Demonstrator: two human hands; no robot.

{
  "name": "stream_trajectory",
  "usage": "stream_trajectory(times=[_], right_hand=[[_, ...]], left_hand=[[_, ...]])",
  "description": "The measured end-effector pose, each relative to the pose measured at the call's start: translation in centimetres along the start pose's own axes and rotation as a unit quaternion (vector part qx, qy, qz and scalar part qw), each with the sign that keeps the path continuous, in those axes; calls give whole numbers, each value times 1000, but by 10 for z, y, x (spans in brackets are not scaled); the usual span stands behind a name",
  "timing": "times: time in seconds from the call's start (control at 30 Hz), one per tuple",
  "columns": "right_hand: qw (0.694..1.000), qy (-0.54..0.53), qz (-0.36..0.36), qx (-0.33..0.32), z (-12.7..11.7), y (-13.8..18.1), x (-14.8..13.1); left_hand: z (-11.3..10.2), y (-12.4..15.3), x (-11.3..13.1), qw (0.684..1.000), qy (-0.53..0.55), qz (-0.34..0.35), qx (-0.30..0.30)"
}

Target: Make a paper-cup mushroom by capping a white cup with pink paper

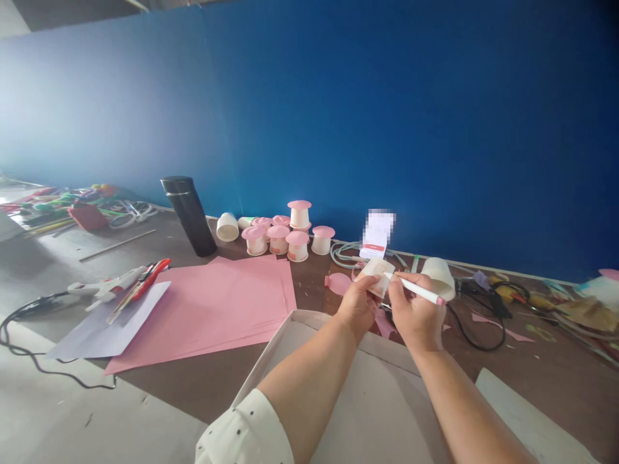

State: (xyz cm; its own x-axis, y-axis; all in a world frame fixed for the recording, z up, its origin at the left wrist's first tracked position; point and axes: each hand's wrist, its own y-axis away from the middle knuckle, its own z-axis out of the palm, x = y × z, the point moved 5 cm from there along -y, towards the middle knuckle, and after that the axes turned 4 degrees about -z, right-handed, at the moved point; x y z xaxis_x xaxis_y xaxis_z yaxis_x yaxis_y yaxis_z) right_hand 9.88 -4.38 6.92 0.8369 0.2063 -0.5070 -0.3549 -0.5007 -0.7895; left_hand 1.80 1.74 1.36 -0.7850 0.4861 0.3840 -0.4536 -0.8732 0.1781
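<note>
My left hand (358, 304) grips a small white paper cup (378, 270) that bears a pinkish panel, holding it tilted above the table. My right hand (412, 310) pinches a white pen with a pink end (420, 292), its tip touching the cup. Both hands hover over the far edge of an open cardboard box (309, 320). A pink paper circle (339, 282) lies just left of my left hand, and another white cup (439, 276) lies on its side just right of the pen.
Several white cups with pink lids (285, 233) stand by the blue wall. A black flask (189, 216), pink paper sheets (213, 308), a glue gun (104, 287), red-handled scissors (145, 278), a propped phone (377, 233), cables (476, 322) and craft clutter surround them.
</note>
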Motion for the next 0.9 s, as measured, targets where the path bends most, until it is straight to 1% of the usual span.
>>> stream_trajectory(times=[0.33,0.6,0.9], right_hand=[[1000,-5,-9,-1,1,0,1],[1000,-1,-3,-5,0,0,1],[1000,0,-11,-7,1,0,0]], left_hand=[[0,1,1,1000,-3,0,4],[-1,-1,0,1000,-2,0,1],[-2,-3,-1,1000,2,4,-13]])
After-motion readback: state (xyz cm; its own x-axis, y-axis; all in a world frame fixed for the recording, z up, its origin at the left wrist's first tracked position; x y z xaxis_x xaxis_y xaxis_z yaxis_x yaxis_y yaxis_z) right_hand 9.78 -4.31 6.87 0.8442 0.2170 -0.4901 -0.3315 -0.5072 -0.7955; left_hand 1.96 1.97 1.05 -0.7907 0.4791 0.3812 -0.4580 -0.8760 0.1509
